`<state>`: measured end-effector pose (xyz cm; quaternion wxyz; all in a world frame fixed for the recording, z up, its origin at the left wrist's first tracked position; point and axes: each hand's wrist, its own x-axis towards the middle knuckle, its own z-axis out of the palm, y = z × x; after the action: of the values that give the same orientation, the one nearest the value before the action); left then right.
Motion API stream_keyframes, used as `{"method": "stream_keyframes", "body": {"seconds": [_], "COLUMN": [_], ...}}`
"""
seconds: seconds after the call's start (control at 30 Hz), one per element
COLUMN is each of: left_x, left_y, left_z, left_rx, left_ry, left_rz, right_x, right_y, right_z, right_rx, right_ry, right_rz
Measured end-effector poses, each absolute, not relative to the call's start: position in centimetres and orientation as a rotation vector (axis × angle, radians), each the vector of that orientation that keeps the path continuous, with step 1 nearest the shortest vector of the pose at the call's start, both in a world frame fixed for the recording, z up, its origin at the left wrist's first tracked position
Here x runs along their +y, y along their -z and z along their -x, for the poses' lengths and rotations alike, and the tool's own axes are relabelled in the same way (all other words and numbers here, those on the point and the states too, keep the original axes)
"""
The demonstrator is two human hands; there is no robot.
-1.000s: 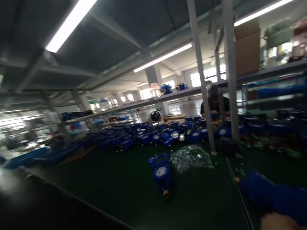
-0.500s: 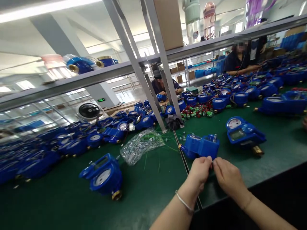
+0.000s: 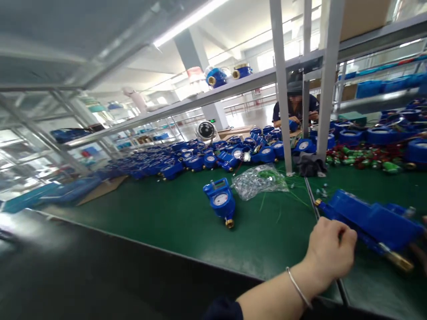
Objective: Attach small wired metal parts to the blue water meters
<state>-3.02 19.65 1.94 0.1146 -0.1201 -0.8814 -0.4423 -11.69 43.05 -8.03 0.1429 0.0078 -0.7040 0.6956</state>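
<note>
My left hand (image 3: 332, 249), with a thin bracelet at the wrist, is closed beside the blue water meters at the right. Its fingers are curled toward the thumb, and whatever they hold is hidden. Just beyond it lies a blue water meter (image 3: 370, 218), blurred, with a brass fitting (image 3: 398, 260) at its near side. At the right edge only a blurred sliver of my right hand (image 3: 422, 255) shows by the meter; its fingers cannot be made out. Another blue meter (image 3: 222, 200) with a white dial rests on the green table to the left.
A clear plastic bag (image 3: 258, 182) of small parts lies behind, with thin green wires near it. Shelf posts (image 3: 283, 89) and a dark cloth (image 3: 310, 164) stand beyond. Rows of blue meters (image 3: 170, 168) fill the back. A person (image 3: 295, 106) works across the table.
The view has swung left. My hands, together at the meter before, have parted; the left is by itself and the right is at the picture's edge. The meters at the right sit differently.
</note>
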Motion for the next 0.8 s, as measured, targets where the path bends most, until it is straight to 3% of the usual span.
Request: {"method": "stream_keyframes", "body": {"seconds": [0.07, 0.13, 0.2, 0.33, 0.43, 0.57, 0.67, 0.73, 0.8], "left_x": [19.0, 19.1, 19.5, 19.0, 16.5, 12.7, 11.5, 11.5, 11.7], "left_y": [-2.4, -2.4, -2.1, -1.3, -1.5, -1.8, -1.5, -1.1, -0.7], "left_z": [2.8, 2.8, 2.8, 3.1, 5.0, 8.4, 9.8, 10.0, 9.9], "left_rx": [-2.549, -2.521, -2.491, -2.341, -2.226, -2.077, -2.005, -1.966, -1.940], "left_ry": [1.322, 1.405, 1.477, 1.627, 1.942, 2.259, 2.361, 2.380, 2.332], "left_rz": [0.327, 0.366, 0.457, 0.462, 0.544, 0.805, 0.894, 0.927, 0.952], "right_x": [42.0, 40.2, 37.9, 32.3, 29.3, 30.2, 34.2, 36.9, 38.4], "right_y": [6.6, 5.1, 4.2, 4.6, 6.0, 6.8, 5.2, 3.4, 1.7], "right_z": [11.5, 10.2, 8.4, 4.2, 1.4, 1.4, 6.0, 10.8, 15.9], "right_rx": [-1.879, -1.777, -1.827, -2.020, -2.014, -1.993, -1.978, -2.187, -2.424], "right_ry": [-2.431, -2.441, -2.169, -1.238, -0.967, -1.234, -1.565, -1.451, -1.235], "right_rz": [0.056, 0.100, 0.015, -0.148, -0.294, -0.384, -0.008, 0.107, -0.065]}}
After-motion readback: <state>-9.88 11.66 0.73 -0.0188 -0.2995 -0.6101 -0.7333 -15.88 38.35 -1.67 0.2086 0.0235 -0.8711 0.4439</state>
